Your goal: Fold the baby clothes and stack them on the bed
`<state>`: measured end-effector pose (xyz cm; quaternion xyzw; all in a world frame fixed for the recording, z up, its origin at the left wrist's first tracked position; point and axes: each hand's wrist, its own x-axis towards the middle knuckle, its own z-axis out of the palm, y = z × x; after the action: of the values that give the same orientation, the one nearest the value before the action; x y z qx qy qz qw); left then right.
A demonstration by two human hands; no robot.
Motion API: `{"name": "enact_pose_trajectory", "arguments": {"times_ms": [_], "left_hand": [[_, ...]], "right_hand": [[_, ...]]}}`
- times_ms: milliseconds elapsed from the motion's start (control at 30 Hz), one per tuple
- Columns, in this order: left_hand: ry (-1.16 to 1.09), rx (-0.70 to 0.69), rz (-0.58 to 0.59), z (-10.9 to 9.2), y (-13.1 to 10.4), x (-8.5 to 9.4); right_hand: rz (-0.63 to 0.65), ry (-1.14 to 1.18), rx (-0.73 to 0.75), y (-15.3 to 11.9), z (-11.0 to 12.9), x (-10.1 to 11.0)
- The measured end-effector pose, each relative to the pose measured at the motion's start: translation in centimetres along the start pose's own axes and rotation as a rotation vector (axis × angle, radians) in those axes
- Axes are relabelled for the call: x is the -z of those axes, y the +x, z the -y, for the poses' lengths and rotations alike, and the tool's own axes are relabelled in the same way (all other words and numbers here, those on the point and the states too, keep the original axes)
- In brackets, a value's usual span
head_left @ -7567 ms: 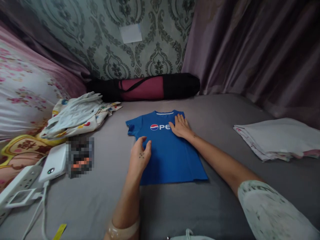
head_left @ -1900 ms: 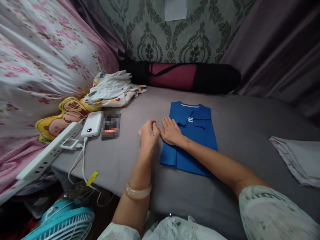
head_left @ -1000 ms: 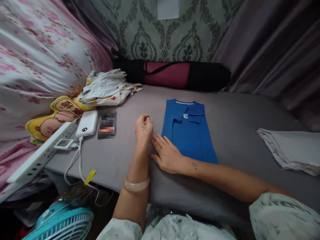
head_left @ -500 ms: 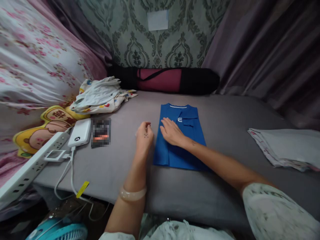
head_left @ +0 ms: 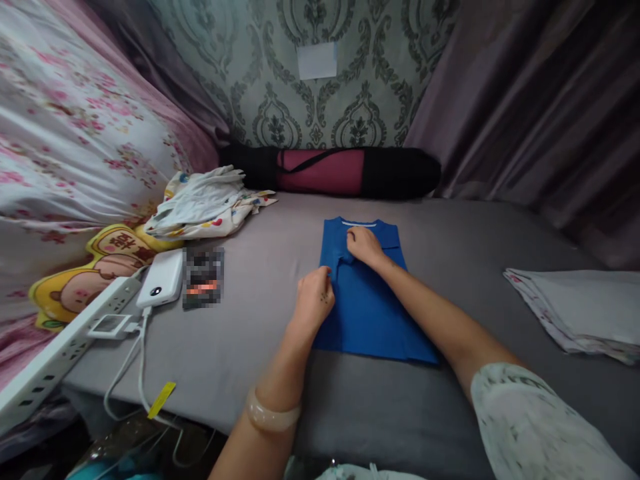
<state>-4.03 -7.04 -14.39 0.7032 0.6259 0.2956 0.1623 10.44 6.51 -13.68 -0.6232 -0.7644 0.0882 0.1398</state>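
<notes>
A blue garment (head_left: 373,313), folded into a narrow shape, lies on the grey sheet with its white-trimmed collar toward the back. My right hand (head_left: 365,245) is closed on the blue cloth just below the collar. At the garment's left edge, my left hand (head_left: 316,293) has its fingers curled together; what they grip, if anything, is hidden. A pale bangle sits on my left wrist.
Grey sheet (head_left: 250,280) covers the surface. A pile of light clothes (head_left: 205,203), a white power bank (head_left: 163,277) and a power strip (head_left: 65,340) are left. A black and maroon bag (head_left: 325,172) lies behind; folded white cloth (head_left: 585,307) is right.
My right hand has gone from lying flat on the garment to closed on cloth nearer the collar. My left hand has moved right, to the garment's edge. The cloth at the chest has shifted.
</notes>
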Motion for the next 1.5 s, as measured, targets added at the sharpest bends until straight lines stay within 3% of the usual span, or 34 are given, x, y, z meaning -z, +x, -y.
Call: {"name": "enact_pose_trajectory", "arguments": {"times_ms": [100, 267, 500, 633, 867, 1133, 1500], "left_hand": [[0.021, -0.007, 0.054, -0.3, -0.1, 0.0], [0.044, 0.002, 0.07, -0.4, -0.1, 0.0], [0.063, -0.013, 0.062, -0.1, -0.2, -0.3], [0.066, -0.018, 0.055, 0.1, -0.2, -0.5], [0.068, -0.02, 0.048, 0.3, -0.2, -0.7], [0.096, -0.014, 0.056, 0.1, -0.2, -0.5], [0.116, -0.004, 0.08, -0.3, -0.3, -0.2]], "right_hand": [[-0.075, -0.068, -0.224, 1.7, -1.3, 0.1], [-0.085, -0.027, -0.362, 3.5, -2.8, -1.2], [-0.048, 0.13, -0.358, 4.6, -3.3, -1.6], [-0.104, 0.19, -0.362, 4.4, -2.6, -1.2], [-0.098, 0.188, -0.137, 3.9, -0.4, -0.8], [-0.064, -0.046, 0.145, 1.7, 2.1, -1.0], [0.053, -0.115, 0.212, 1.0, 2.5, -1.0]]}}
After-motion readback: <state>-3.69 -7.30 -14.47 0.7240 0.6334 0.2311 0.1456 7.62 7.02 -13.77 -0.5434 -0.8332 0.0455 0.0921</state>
